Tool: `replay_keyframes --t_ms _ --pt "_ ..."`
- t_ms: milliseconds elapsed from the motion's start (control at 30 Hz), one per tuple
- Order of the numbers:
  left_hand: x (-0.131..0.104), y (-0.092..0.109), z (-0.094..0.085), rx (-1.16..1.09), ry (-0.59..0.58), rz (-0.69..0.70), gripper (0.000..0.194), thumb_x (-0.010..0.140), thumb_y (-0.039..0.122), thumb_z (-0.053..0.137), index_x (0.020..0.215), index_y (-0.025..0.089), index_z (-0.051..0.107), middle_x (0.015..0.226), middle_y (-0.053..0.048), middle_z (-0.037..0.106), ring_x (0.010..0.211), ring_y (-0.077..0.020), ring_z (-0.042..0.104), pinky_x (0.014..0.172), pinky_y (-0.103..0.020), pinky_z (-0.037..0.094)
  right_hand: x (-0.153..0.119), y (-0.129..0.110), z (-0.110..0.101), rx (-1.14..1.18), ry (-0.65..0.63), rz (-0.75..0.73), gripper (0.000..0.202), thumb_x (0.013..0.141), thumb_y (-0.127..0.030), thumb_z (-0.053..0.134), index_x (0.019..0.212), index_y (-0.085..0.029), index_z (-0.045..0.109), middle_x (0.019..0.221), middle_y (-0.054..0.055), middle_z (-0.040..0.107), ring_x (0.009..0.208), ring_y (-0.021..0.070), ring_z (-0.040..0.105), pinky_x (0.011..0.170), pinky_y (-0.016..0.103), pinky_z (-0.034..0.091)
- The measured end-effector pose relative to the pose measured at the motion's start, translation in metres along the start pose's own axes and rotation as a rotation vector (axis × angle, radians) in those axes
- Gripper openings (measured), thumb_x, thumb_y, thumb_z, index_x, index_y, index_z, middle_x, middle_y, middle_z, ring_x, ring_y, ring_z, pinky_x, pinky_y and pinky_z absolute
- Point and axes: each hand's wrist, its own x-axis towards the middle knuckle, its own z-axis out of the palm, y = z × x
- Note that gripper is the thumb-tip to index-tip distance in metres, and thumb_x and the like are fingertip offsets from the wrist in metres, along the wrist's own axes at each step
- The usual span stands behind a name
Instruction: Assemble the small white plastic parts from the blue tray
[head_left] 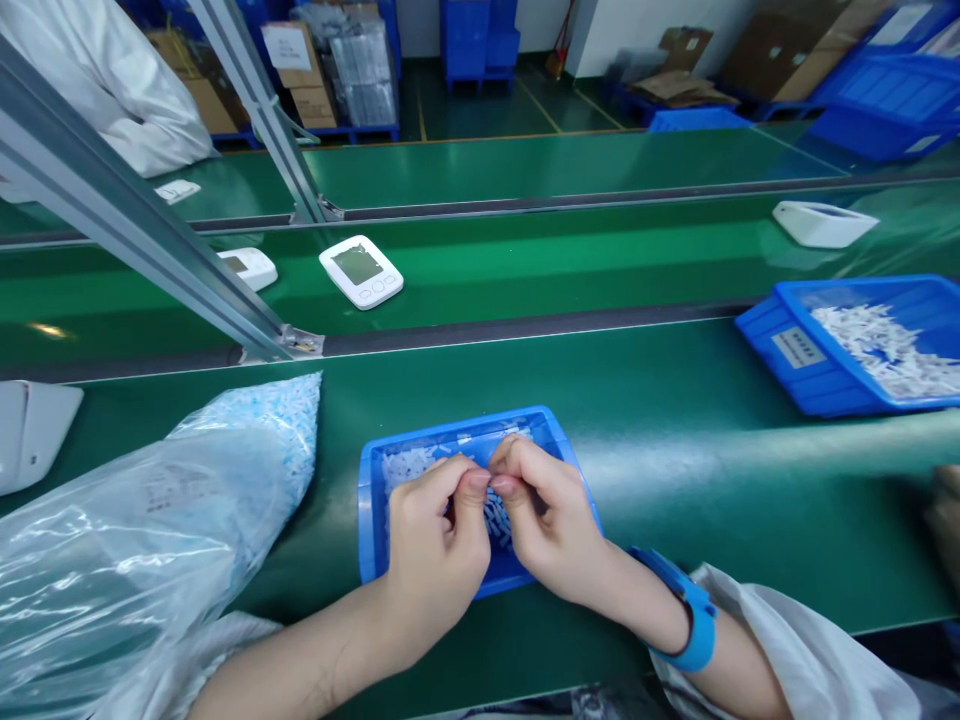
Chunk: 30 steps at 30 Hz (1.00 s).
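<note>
Both my hands meet over a blue plastic bin [375,500] on the green bench. The thumb and fingers of my left hand [442,540] are pinched together. My right hand [551,520] pinches in the same way, its fingertips against the left ones. Whatever lies between the fingertips is too small or too hidden to name. Inside the bin are small white pieces [409,465] at the left and small light-blue pieces [496,520] under my hands. A blue band [694,630] circles my right wrist.
A clear plastic bag [150,530] of small pale-blue pieces lies at the left. Another blue bin [795,350] with white pieces stands at the right. White devices, one with a screen [361,272], sit on the green conveyor beyond. A metal post [150,190] slants up at the left.
</note>
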Motion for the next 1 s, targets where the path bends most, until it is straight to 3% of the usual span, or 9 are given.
replay_keyframes --t_ms 200,333,500,767,900,1000 --pt "-0.0017 -0.0041 0.0001 -0.026 -0.035 -0.066 0.035 0.094 0.023 0.041 0.061 0.017 0.048 0.049 0.006 0.039 0.043 -0.0058 0.035 0.043 -0.021 0.024 0.0029 -0.0015 -0.0009 -0.06 -0.031 -0.028 0.023 0.088 -0.003 0.042 0.073 -0.02 0.04 0.069 -0.002 0.045 0.065 0.012 0.045 0.061 0.026 0.036" --pt "-0.002 -0.0069 -0.0001 -0.133 -0.073 -0.09 0.034 0.098 0.029 0.038 0.067 0.017 0.048 0.056 0.005 0.042 0.05 -0.0077 0.038 0.05 -0.022 0.029 0.002 0.0012 -0.0028 0.012 0.012 -0.024 0.02 0.09 -0.005 0.045 0.077 -0.02 0.047 0.074 -0.001 0.052 0.07 0.0125 0.05 0.065 0.027 0.041" --pt "0.0011 -0.007 -0.0028 -0.227 -0.052 -0.03 0.029 0.099 0.03 0.039 0.076 0.018 0.052 0.063 0.004 0.045 0.058 -0.0092 0.042 0.055 -0.022 0.032 -0.001 0.0042 -0.0058 0.065 0.098 -0.075 0.018 0.089 -0.004 0.051 0.092 -0.021 0.055 0.084 0.0 0.058 0.08 0.014 0.056 0.07 0.028 0.045" --pt "0.0012 -0.0072 -0.0035 -0.231 -0.064 0.048 0.024 0.096 0.022 0.045 0.074 0.018 0.056 0.064 0.003 0.053 0.06 -0.0091 0.049 0.058 -0.021 0.038 -0.0013 0.0011 -0.0076 -0.018 0.051 -0.168 0.021 0.089 0.001 0.046 0.086 -0.02 0.05 0.085 0.001 0.053 0.078 0.013 0.052 0.068 0.028 0.042" --pt "0.0002 -0.007 -0.0014 -0.265 -0.035 0.022 0.025 0.094 0.022 0.048 0.071 0.017 0.055 0.06 0.004 0.052 0.055 -0.0086 0.048 0.054 -0.02 0.037 -0.0042 0.0007 -0.0062 0.055 0.021 -0.106 0.02 0.09 -0.003 0.045 0.079 -0.02 0.047 0.08 0.0 0.052 0.073 0.0126 0.05 0.067 0.027 0.041" --pt "0.0006 -0.0069 0.0 -0.271 -0.033 0.004 0.027 0.093 0.022 0.049 0.067 0.017 0.055 0.055 0.004 0.051 0.052 -0.0081 0.047 0.051 -0.019 0.037 -0.0037 0.0013 -0.0039 0.219 0.007 0.037 0.02 0.093 -0.011 0.047 0.075 -0.021 0.046 0.076 -0.001 0.054 0.07 0.0121 0.052 0.065 0.026 0.042"
